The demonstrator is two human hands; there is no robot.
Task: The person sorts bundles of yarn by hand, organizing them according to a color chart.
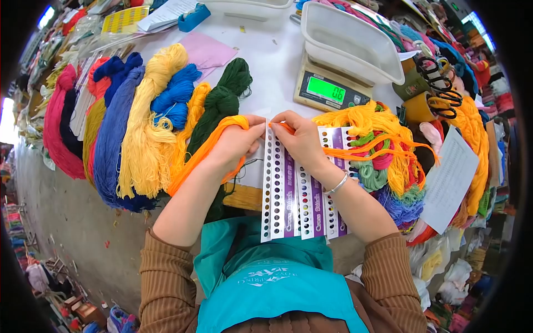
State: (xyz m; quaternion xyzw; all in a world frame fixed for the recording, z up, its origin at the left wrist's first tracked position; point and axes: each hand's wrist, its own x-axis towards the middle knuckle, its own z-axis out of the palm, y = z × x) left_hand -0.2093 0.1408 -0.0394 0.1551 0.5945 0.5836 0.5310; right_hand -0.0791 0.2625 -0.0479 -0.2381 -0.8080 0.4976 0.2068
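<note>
My left hand (239,141) is closed at the top of a punched thread card, with a skein of orange embroidery thread (191,165) draped over it and hanging to the left. Close by, my right hand (300,139) pinches orange thread at the card's upper edge. Loose orange strands (377,151) trail out to the right beneath that hand. The white and purple thread cards (290,205), printed "Cross Stitch", overlap at the table's front edge, with rows of holes down their sides. My fingertips hide the exact hole being worked.
Left are skeins in cream (152,119), blue (119,133) and dark green (226,89). A scale (331,89) reading about 06 bears a white plastic tray (350,41). Right are a multicoloured thread pile (388,177), black-handled scissors (433,72) and a printed sheet (451,180).
</note>
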